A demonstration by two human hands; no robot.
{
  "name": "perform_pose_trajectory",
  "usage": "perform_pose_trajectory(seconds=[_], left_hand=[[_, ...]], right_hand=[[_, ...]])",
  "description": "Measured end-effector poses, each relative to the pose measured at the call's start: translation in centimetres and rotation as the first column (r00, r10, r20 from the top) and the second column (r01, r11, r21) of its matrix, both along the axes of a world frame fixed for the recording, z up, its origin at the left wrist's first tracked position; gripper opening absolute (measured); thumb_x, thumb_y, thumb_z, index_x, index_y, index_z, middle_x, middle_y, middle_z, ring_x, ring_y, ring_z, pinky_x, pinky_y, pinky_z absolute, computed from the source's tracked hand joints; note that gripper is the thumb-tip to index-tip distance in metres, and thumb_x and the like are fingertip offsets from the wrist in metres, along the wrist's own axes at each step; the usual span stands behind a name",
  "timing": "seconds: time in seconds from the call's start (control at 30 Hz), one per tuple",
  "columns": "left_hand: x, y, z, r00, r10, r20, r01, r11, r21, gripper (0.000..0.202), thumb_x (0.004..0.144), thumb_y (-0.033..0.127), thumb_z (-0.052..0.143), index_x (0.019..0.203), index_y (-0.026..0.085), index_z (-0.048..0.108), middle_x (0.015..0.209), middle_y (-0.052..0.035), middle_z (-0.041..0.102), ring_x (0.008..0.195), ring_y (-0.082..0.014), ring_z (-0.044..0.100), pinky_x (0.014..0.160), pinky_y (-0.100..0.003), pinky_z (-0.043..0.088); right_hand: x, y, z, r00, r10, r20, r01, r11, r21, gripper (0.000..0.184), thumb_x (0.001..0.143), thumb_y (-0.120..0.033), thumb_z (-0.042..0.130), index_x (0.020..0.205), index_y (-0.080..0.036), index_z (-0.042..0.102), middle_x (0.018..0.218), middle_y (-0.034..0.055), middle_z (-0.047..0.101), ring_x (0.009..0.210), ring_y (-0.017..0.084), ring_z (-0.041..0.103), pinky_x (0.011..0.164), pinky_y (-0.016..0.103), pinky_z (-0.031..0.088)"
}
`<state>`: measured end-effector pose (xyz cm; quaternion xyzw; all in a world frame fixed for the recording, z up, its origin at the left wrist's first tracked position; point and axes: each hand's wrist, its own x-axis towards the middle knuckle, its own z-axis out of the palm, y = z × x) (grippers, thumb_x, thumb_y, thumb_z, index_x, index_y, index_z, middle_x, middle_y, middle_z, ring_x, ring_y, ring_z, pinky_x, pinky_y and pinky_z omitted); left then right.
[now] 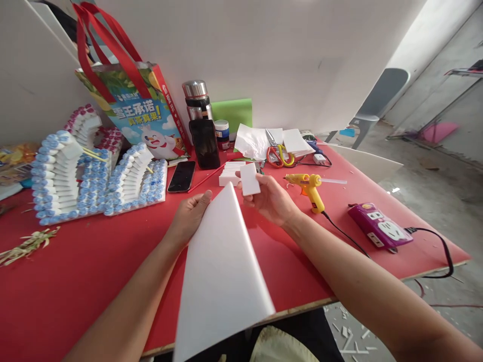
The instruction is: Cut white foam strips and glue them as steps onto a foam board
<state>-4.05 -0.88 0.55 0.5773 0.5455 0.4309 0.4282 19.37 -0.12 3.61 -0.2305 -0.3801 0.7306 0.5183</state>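
Note:
My left hand [190,213] grips the far end of a large white foam board [221,281], which slopes from the hand down toward me over the red table [75,271]. My right hand [269,198] pinches a small white foam rectangle [249,179] between thumb and fingers, just above and right of the board's tip. Behind it lies a stack of small white foam pieces [229,174]. A yellow hot glue gun [310,187] stands on the table just right of my right hand.
A purple power strip [379,227] with black cords lies at the right. Two phones [181,176], a steel flask [196,99], scissors [277,153], a paint jar and a red-handled bag [132,100] sit at the back. Foam-and-bottle-cap models [90,176] fill the left.

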Motion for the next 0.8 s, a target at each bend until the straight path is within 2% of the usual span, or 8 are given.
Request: perform_pose_trajectory(seconds=[0.07, 0.2, 0.37, 0.47, 0.57, 0.7, 0.77, 0.8], left_hand=[[0.0, 0.2, 0.4, 0.997, -0.002, -0.083, 0.002, 1.000, 0.006, 0.047, 0.086, 0.065, 0.064, 0.077, 0.019, 0.061, 0.061, 0.0034, 0.056, 0.051, -0.0109, 0.048, 0.048, -0.022, 0.036], [1.1, 1.0, 0.8, 0.955, 0.016, -0.295, 0.031, 0.988, 0.152, 0.035, 0.091, 0.053, 0.062, 0.083, 0.019, 0.063, 0.070, 0.0020, 0.061, 0.062, -0.0126, 0.053, 0.058, -0.024, 0.039], [3.4, 2.9, 1.3, 0.790, -0.045, -0.611, 0.229, 0.947, 0.226, 0.024, 0.095, 0.041, 0.056, 0.083, 0.021, 0.062, 0.070, 0.0022, 0.064, 0.062, -0.0151, 0.055, 0.060, -0.028, 0.035], [4.4, 4.1, 1.1, 0.730, -0.039, -0.682, 0.290, 0.922, 0.257, 0.021, 0.095, 0.037, 0.055, 0.083, 0.021, 0.062, 0.075, -0.0003, 0.066, 0.067, -0.0179, 0.059, 0.062, -0.029, 0.037], [4.3, 4.6, 0.7, 0.734, -0.027, -0.678, 0.296, 0.912, 0.283, 0.020, 0.097, 0.036, 0.052, 0.088, 0.021, 0.063, 0.089, -0.0040, 0.068, 0.081, -0.0204, 0.064, 0.072, -0.031, 0.045], [2.1, 2.7, 1.2, 0.780, -0.033, -0.625, 0.278, 0.913, 0.299, 0.037, 0.099, 0.050, 0.051, 0.117, 0.020, 0.063, 0.123, -0.0109, 0.067, 0.117, -0.0264, 0.064, 0.094, -0.038, 0.052], [0.6, 0.3, 2.1, 0.726, -0.126, -0.677, 0.365, 0.904, 0.224, 0.066, 0.092, 0.065, 0.057, 0.143, 0.022, 0.051, 0.150, -0.0136, 0.054, 0.139, -0.0310, 0.051, 0.111, -0.044, 0.045], [0.0, -1.1, 2.5, 0.662, -0.181, -0.727, 0.428, 0.888, 0.169, 0.087, 0.085, 0.073, 0.061, 0.154, 0.023, 0.040, 0.161, -0.0152, 0.043, 0.147, -0.0350, 0.042, 0.115, -0.048, 0.042]], right_hand=[[0.5, 0.5, -0.1, 0.996, 0.002, -0.092, -0.005, 0.999, -0.034, 0.026, 0.095, -0.033, 0.051, 0.106, -0.016, 0.067, 0.086, 0.0047, 0.068, 0.059, 0.011, 0.045, 0.053, 0.025, 0.040], [1.2, 1.2, -0.5, 0.992, 0.005, -0.128, -0.012, 0.998, -0.056, 0.021, 0.093, -0.031, 0.055, 0.096, -0.014, 0.067, 0.080, 0.0054, 0.068, 0.052, 0.009, 0.038, 0.047, 0.023, 0.034], [1.4, 1.3, -0.6, 0.997, -0.037, -0.074, 0.033, 0.998, -0.057, 0.024, 0.088, -0.027, 0.065, 0.107, -0.014, 0.071, 0.081, 0.0041, 0.069, 0.052, 0.008, 0.043, 0.047, 0.022, 0.036], [1.4, 1.2, -0.7, 0.997, -0.051, -0.050, 0.049, 0.998, -0.043, 0.026, 0.088, -0.030, 0.068, 0.109, -0.015, 0.072, 0.083, 0.0035, 0.068, 0.054, 0.007, 0.046, 0.048, 0.021, 0.036], [1.5, 1.1, -0.6, 0.994, -0.107, -0.029, 0.106, 0.994, -0.041, 0.023, 0.086, -0.032, 0.074, 0.103, -0.017, 0.073, 0.082, 0.0016, 0.066, 0.053, 0.006, 0.044, 0.047, 0.022, 0.035], [1.8, 1.2, 0.0, 0.984, -0.176, -0.023, 0.175, 0.984, -0.043, 0.032, 0.079, -0.028, 0.080, 0.108, -0.018, 0.073, 0.069, -0.0038, 0.055, 0.053, 0.007, 0.042, 0.047, 0.022, 0.033], [2.1, 1.4, 0.4, 0.973, -0.230, -0.001, 0.230, 0.972, -0.040, 0.033, 0.078, -0.027, 0.081, 0.109, -0.018, 0.073, 0.067, -0.0048, 0.051, 0.053, 0.007, 0.042, 0.046, 0.022, 0.032], [2.3, 1.4, 0.6, 0.965, -0.260, 0.012, 0.261, 0.965, -0.040, 0.033, 0.077, -0.027, 0.081, 0.107, -0.018, 0.074, 0.068, -0.0048, 0.051, 0.052, 0.007, 0.042, 0.045, 0.022, 0.031]])
